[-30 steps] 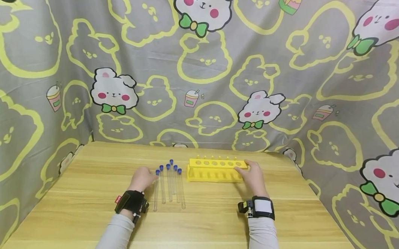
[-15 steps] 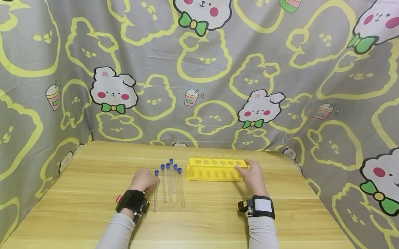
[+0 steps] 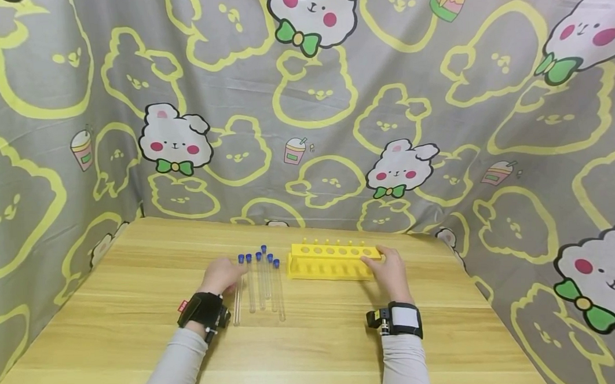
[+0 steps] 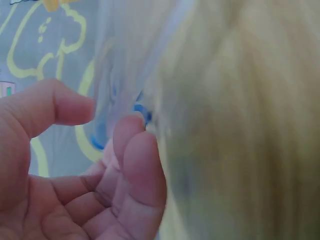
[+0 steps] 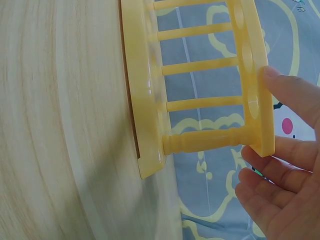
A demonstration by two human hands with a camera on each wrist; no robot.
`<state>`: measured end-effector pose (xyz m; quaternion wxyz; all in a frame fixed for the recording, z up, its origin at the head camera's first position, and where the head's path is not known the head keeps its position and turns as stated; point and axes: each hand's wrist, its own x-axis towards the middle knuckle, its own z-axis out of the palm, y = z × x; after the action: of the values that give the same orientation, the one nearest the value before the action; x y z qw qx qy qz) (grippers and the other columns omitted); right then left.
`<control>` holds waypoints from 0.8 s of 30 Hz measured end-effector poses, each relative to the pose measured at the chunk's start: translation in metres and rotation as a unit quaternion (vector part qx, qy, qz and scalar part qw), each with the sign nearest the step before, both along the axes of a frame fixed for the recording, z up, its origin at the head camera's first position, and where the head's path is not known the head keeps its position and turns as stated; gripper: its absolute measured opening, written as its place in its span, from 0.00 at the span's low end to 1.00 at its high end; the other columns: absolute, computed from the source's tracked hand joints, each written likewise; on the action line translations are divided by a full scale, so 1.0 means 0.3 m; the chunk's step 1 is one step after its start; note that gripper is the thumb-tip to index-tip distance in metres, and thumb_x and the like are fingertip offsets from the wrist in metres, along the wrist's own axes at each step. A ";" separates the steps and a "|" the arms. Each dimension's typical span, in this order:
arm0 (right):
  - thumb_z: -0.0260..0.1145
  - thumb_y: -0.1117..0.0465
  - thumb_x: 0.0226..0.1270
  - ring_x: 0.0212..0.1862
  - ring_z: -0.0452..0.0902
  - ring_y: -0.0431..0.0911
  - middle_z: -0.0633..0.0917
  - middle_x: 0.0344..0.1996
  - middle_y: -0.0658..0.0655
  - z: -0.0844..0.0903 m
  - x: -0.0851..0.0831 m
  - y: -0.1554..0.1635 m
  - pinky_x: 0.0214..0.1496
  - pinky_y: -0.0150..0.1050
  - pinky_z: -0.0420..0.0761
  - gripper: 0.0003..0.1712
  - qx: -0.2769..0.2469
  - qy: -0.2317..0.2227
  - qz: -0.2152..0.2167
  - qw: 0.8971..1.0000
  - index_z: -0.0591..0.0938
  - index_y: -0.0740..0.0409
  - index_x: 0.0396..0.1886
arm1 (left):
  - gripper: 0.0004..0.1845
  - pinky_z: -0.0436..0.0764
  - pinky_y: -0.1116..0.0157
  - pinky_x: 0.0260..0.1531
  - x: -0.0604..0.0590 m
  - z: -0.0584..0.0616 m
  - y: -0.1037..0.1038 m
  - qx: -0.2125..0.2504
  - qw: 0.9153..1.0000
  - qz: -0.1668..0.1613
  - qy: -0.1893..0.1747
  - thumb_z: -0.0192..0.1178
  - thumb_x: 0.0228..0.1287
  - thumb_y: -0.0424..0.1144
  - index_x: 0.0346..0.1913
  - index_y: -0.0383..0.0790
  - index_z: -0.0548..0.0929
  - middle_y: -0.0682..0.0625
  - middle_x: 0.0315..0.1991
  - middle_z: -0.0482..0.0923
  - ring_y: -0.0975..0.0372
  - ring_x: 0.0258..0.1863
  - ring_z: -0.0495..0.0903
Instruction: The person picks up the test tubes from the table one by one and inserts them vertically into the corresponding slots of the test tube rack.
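Observation:
Between the thumb and fingers of my left hand [image 3: 223,276] is the leftmost clear test tube [image 3: 238,303], which has a blue cap. In the left wrist view this test tube [image 4: 117,70] runs up from the fingers, blurred, with its cap [image 4: 100,136] behind them. Several more blue-capped test tubes [image 3: 262,284] lie side by side just right of that hand. My right hand [image 3: 391,271] grips the right end of a yellow test tube rack [image 3: 337,264]. In the right wrist view, the thumb presses the top bar of the rack [image 5: 260,120] and the fingers curl behind its end.
The rack stands upright on a wood-grain table [image 3: 316,354], its round holes unfilled. A grey cartoon-print curtain [image 3: 250,90] hangs around the back and sides of the table.
The cap of the leftmost test tube has shifted slightly away from me, beside its neighbour's cap. My left hand has barely moved; the right hand and rack stay in place.

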<state>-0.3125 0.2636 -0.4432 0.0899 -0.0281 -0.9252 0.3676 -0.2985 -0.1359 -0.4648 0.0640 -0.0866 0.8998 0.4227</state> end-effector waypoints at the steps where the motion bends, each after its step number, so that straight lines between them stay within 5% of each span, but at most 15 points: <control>1: 0.66 0.48 0.65 0.69 0.61 0.66 0.68 0.66 0.72 0.000 0.000 0.001 0.73 0.59 0.62 0.40 0.000 0.001 -0.001 1.000 0.67 0.69 0.68 | 0.17 0.66 0.71 0.10 -0.001 0.006 0.002 0.007 1.000 0.003 0.006 0.61 0.63 0.49 0.25 0.37 0.79 0.54 0.09 0.69 0.64 0.08 0.68; 6: 0.66 0.48 0.64 0.69 0.61 0.66 0.69 0.65 0.72 -0.004 -0.001 0.009 0.73 0.59 0.62 0.40 -0.002 0.006 -0.005 1.000 0.68 0.69 0.67 | 0.15 0.69 0.69 0.16 0.002 0.041 0.013 0.012 0.998 0.010 0.066 0.61 0.62 0.45 0.24 0.41 0.73 0.52 0.17 0.72 0.61 0.15 0.71; 13: 0.66 0.48 0.65 0.70 0.61 0.66 0.68 0.66 0.72 -0.004 0.000 0.019 0.73 0.59 0.61 0.40 -0.002 0.003 -0.004 1.000 0.67 0.69 0.68 | 0.18 0.77 0.64 0.30 0.009 0.068 0.025 0.003 0.989 0.026 0.143 0.61 0.60 0.45 0.45 0.37 0.73 0.40 0.40 0.81 0.54 0.34 0.79; 24: 0.67 0.49 0.64 0.70 0.61 0.66 0.69 0.66 0.72 -0.001 0.004 0.006 0.72 0.60 0.62 0.40 -0.016 0.005 0.000 1.000 0.68 0.68 0.68 | 0.15 0.74 0.67 0.24 0.049 0.169 0.049 0.036 0.960 0.052 0.274 0.59 0.56 0.40 0.46 0.40 0.72 0.45 0.32 0.81 0.55 0.28 0.78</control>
<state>-0.3114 0.2653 -0.4436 0.0947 -0.0280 -0.9185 0.3829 -0.2838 -0.1213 -0.4140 -0.2043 -0.0119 0.8611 0.4654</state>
